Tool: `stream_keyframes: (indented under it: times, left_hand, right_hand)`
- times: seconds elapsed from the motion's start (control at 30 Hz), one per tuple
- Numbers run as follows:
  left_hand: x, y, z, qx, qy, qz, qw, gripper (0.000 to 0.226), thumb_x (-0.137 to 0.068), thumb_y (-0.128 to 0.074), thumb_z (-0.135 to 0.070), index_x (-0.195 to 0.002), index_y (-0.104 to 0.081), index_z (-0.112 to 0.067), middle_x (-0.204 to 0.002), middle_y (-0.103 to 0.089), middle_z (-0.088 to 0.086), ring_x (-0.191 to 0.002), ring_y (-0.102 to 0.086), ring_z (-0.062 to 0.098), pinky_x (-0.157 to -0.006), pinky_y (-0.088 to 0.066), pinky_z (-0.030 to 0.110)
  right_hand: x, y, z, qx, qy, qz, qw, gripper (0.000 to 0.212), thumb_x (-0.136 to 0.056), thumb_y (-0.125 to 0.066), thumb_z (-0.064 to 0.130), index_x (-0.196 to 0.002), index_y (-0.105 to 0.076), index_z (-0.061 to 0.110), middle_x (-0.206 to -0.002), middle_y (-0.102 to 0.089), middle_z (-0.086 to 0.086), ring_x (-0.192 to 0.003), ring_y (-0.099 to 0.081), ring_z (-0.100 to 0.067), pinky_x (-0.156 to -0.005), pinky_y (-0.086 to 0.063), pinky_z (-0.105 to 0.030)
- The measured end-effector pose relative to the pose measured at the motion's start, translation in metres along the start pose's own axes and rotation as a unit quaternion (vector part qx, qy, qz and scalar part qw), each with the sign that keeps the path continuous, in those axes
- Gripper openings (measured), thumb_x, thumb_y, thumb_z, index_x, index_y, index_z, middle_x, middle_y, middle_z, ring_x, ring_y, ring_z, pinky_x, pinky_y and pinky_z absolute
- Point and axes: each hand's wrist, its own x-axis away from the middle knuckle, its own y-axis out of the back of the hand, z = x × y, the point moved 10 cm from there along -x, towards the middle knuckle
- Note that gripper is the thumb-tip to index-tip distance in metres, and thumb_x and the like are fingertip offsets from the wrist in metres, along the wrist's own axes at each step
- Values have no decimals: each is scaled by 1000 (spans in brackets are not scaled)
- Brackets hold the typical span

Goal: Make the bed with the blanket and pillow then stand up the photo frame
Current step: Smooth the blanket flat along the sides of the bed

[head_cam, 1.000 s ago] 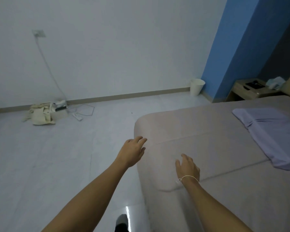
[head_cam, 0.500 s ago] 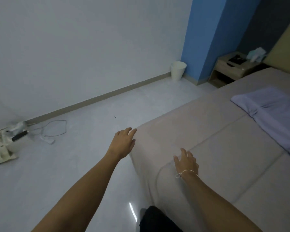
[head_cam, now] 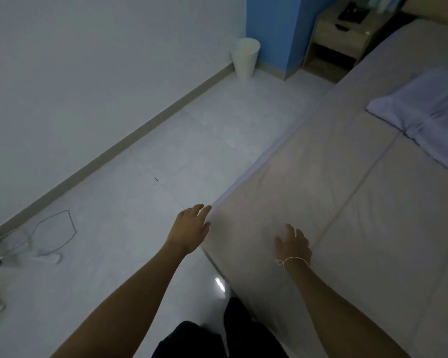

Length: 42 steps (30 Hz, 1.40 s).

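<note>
A beige blanket (head_cam: pixel 308 182) lies spread over the bed, its corner near me. My left hand (head_cam: pixel 190 228) is at the blanket's near left edge, fingers straight, fingertips touching the edge. My right hand (head_cam: pixel 294 244) rests flat on top of the blanket, fingers spread. A lilac pillow (head_cam: pixel 424 112) lies on the bed at the right. A dark flat object, maybe the photo frame (head_cam: pixel 351 12), lies on the nightstand (head_cam: pixel 339 34) at the top right.
A white bin (head_cam: pixel 245 58) stands on the tiled floor by the blue wall column. Cables and a power strip (head_cam: pixel 49 236) lie on the floor at the left. My dark-trousered legs (head_cam: pixel 217 337) are by the bed corner.
The view has swung down and right along the bed's side. Both hands have stayed at the blanket's corner, the left one now touching its edge.
</note>
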Motion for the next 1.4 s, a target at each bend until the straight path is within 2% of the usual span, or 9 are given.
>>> stream_keyframes:
  times: [0.23,0.37,0.47,0.53,0.63,0.77,0.97,1.23,1.4]
  left_hand:
    - [-89,-89,34,16,-45,90,995,49,-99,-39,-32,-144,-33,-15,-147,-39,11,-131,-40,29,-107,-31,39]
    - [-144,-146,60,33,-55,102,993,51,-98,-40,-35,-143,-35,-12,-144,-42,14,-123,-47,35,-102,-38,45]
    - [-178,-179,78,50,-63,73,994,47,-97,-44,-32,-136,-44,-6,-129,-54,20,-108,-55,40,-92,-44,47]
    - [-191,-196,86,58,-54,49,996,42,-97,-44,-33,-128,-51,-5,-115,-61,21,-97,-58,40,-85,-45,46]
    - [-196,-216,91,54,-37,18,998,37,-99,-37,-38,-101,-59,-8,-93,-65,15,-82,-58,34,-72,-41,37]
    - [-189,-234,97,74,-23,-16,997,37,-100,-30,-40,-82,-51,-14,-70,-59,7,-64,-50,26,-69,-34,34]
    - [-181,-251,103,60,-66,-24,996,46,-100,-16,-35,-93,-55,-11,-55,-56,9,-48,-52,28,-75,-38,39]
    - [-176,-250,128,32,-73,-53,995,49,-99,-18,-39,-79,-53,-10,-53,-52,10,-48,-49,27,-76,-37,41]
    - [-217,-220,105,54,-145,-79,985,38,-99,-25,-36,-73,-44,-16,-60,-55,16,-58,-56,35,-65,-32,37]
  right_hand:
    - [-60,-51,13,-20,-56,-17,998,65,-93,-49,41,-150,-24,22,-157,-21,-12,-143,-22,-31,-114,-26,-44]
    - [-100,-78,20,-5,-41,-72,997,71,-88,-32,53,-150,-23,18,-158,-19,-15,-144,-20,-35,-113,-22,-52]
    - [-125,-105,20,32,-38,-110,993,65,-95,-37,53,-150,-22,21,-158,-19,-14,-144,-20,-36,-112,-19,-57]
    - [-137,-138,16,47,-51,-88,994,64,-97,-31,51,-152,-14,23,-160,-10,-13,-146,-11,-35,-115,-13,-57]
    - [-138,-170,14,77,-79,-111,988,62,-99,-20,48,-153,-2,23,-161,0,-12,-148,0,-33,-117,-4,-56]
    - [-137,-181,21,73,-108,-176,976,62,-97,-12,46,-153,-4,20,-160,-3,-11,-148,-2,-31,-118,2,-51]
    - [-134,-183,23,62,-119,-195,972,61,-98,-12,48,-153,-4,22,-161,-4,-9,-148,-1,-28,-120,-1,-49]
    - [-114,-201,50,36,-84,-141,986,63,-98,-10,52,-153,2,24,-161,5,-4,-148,7,-25,-120,-1,-48]
    - [-112,-165,31,6,-21,-169,985,58,-99,-24,51,-152,-12,28,-161,-9,-4,-148,-4,-26,-118,-3,-48]
